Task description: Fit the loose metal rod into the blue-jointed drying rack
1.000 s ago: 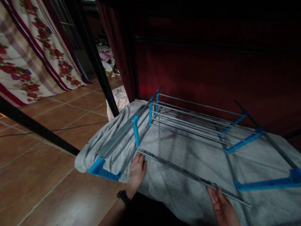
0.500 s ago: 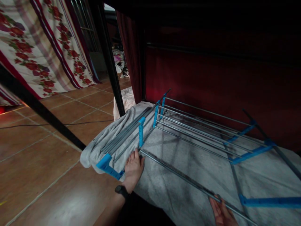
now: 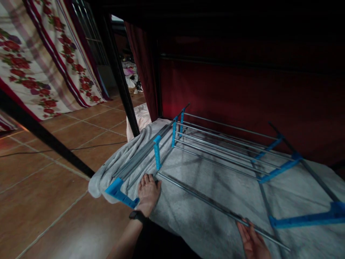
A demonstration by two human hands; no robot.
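Observation:
A partly assembled rack of metal rods (image 3: pixel 215 142) and blue plastic brackets (image 3: pixel 157 153) lies on a grey blanket (image 3: pixel 205 223). My right hand (image 3: pixel 252 237) is closed around a loose-looking metal rod (image 3: pixel 199 196) near its right end. The rod's other end meets the side tube by the upright blue bracket; whether it is seated there I cannot tell. My left hand (image 3: pixel 148 190), with a dark watch (image 3: pixel 138 216) on the wrist, lies flat with fingers stretched by the side tube, just left of the rod's end. Beside it is another blue bracket (image 3: pixel 121 192).
Several grey rods (image 3: pixel 141 153) lie bundled on the blanket at the left. Black posts (image 3: pixel 121 72) frame the bed, with a dark red cloth (image 3: pixel 229 93) behind. A cable (image 3: pixel 81 149) crosses the tiled floor (image 3: pixel 48 183). A floral cloth (image 3: pixel 32 61) hangs at the left.
My left hand has drawn a little left, away from the rod's end. The right hand still holds the rod, whose right tip now shows. The view has shifted slightly.

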